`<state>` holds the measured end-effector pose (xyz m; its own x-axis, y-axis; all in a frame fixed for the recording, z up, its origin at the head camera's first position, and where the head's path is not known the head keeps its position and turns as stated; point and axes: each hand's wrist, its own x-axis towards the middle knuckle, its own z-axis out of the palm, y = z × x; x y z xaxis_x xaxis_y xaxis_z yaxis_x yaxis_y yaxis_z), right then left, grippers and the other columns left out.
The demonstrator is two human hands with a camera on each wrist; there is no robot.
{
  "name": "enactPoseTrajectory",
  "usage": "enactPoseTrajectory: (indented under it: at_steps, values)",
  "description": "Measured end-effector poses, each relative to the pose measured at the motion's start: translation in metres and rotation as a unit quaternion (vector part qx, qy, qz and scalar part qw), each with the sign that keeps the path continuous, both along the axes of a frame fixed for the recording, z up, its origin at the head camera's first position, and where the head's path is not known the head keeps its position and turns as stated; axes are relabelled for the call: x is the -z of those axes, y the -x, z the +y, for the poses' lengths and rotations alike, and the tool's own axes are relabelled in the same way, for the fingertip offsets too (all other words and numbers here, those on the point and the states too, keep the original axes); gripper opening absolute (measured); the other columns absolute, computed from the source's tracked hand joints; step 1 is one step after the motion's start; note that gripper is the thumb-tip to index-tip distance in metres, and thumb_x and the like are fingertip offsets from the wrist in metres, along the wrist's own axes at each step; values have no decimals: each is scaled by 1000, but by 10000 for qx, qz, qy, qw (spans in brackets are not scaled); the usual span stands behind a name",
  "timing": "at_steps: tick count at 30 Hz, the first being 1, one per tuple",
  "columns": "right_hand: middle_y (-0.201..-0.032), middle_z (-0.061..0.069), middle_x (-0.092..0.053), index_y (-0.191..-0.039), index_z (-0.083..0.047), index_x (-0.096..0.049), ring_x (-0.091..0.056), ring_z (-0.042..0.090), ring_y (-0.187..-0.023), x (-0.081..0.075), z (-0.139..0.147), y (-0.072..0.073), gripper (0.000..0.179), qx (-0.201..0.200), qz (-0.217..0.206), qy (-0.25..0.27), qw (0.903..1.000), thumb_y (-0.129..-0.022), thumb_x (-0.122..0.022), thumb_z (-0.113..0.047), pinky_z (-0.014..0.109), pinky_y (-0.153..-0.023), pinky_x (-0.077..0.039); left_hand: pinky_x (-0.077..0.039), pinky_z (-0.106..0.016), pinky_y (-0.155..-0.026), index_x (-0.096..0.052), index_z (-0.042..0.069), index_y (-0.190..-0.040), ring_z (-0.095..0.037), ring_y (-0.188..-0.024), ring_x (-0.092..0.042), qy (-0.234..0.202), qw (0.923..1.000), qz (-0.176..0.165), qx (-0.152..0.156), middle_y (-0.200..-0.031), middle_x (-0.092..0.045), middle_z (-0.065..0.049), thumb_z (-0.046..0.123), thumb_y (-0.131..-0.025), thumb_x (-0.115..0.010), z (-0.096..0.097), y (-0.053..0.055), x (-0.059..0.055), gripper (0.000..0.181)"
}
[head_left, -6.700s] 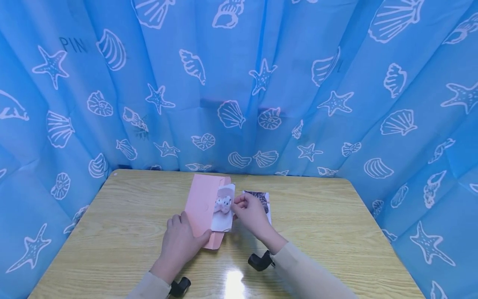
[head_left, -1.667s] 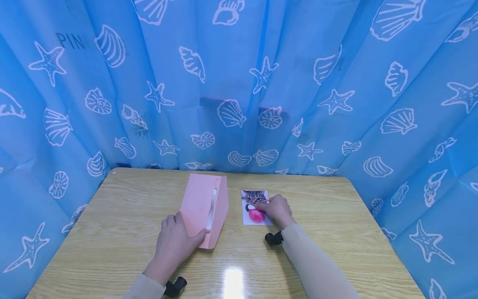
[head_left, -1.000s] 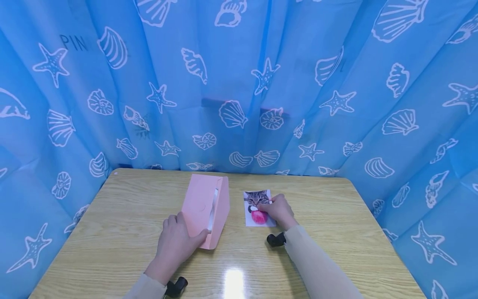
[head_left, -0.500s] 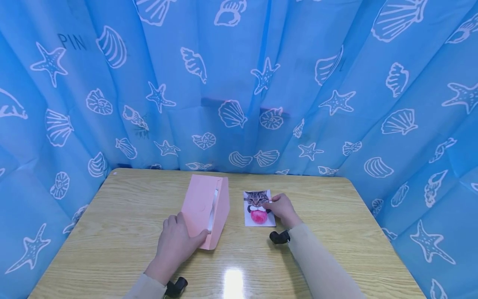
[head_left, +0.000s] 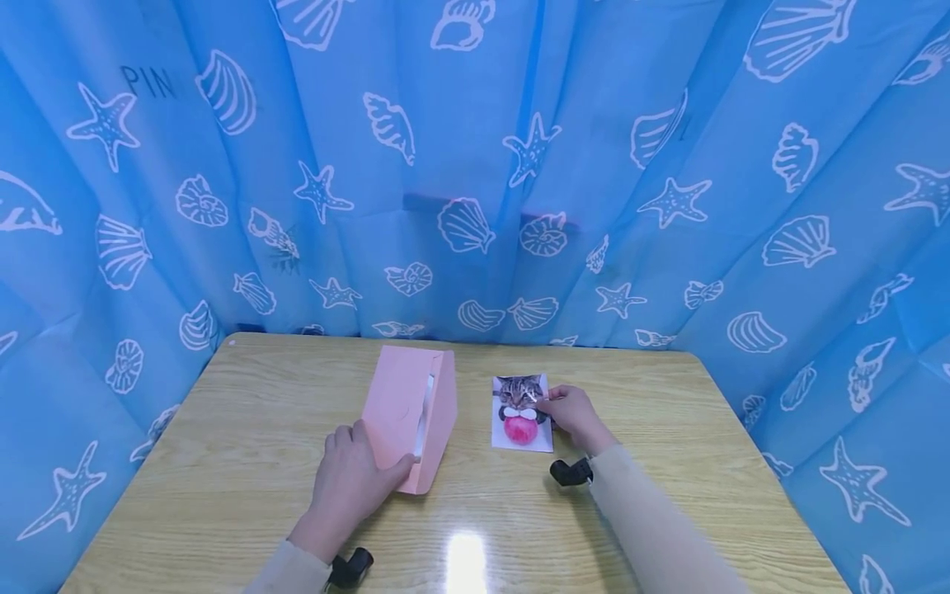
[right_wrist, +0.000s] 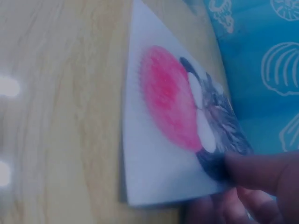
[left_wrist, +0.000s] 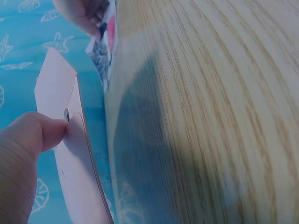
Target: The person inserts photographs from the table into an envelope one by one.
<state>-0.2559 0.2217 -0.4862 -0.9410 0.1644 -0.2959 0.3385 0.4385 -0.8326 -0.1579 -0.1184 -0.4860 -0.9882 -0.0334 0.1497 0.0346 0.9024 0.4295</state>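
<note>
In the head view my left hand (head_left: pixel 347 483) grips the lower end of a pink envelope (head_left: pixel 393 404). The envelope's flap stands out to the right, and a white edge shows along its opening. Up close in the left wrist view, the thumb presses at the opening of the envelope (left_wrist: pixel 74 158); the other fingers are hidden. My right hand (head_left: pixel 579 415) pinches the right edge of a photo card (head_left: pixel 521 429) with a cat and a pink ball-like shape. In the right wrist view the thumb lies on top of the card (right_wrist: pixel 161 172), fingers beneath, and its near edge looks raised.
Both things are on a wood-grain table (head_left: pixel 245 445), with bare wood between envelope and card. A blue curtain (head_left: pixel 475 165) with white shells and starfish hangs behind the table. Black wrist cameras (head_left: pixel 570 473) sit under both wrists.
Earlier, a card with a white dotted bow stuck out of the envelope by my right hand; now it is out of sight. My right hand has taken the cat card and shifted it slightly right.
</note>
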Motion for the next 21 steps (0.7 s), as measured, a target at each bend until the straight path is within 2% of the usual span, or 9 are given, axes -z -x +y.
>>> enactPoseTrajectory:
  at_steps: [6,11,15,21]
  values:
    - [-90,9,-58,-101,1,-61,-55,18,-74,-10,5,-2,18,-28,-36,305,9995,-91,-65,-14,34,-69,-50,-45,-44,-69,-52,-14,-111,-33,-86,-47,10,10000,97,22,-96,-52,-22,66,-72,-68,0,0,0,91]
    - [-95,10,-61,-108,2,-62,-57,17,-77,-26,1,-4,23,-51,227,443,9987,-93,-63,-16,40,-77,-51,-45,-44,-69,-52,-15,-111,-33,-86,-47,23,9999,104,30,-97,-52,-22,66,-72,-68,1,1,1,91]
    - [-95,10,-63,-112,4,-61,-57,14,-74,-37,-2,-7,25,-104,403,664,9969,-94,-62,-14,41,-78,-51,-46,-44,-69,-52,-15,-113,-33,-87,-47,28,10000,67,23,-98,-52,-23,66,-72,-68,2,1,0,92]
    - [-94,11,-65,-112,4,-61,-59,14,-75,-48,-7,-10,25,-190,629,656,9957,-95,-62,-14,41,-80,-52,-46,-44,-69,-52,-15,-112,-33,-86,-47,38,10000,73,38,-97,-52,-23,66,-72,-68,3,1,0,92]
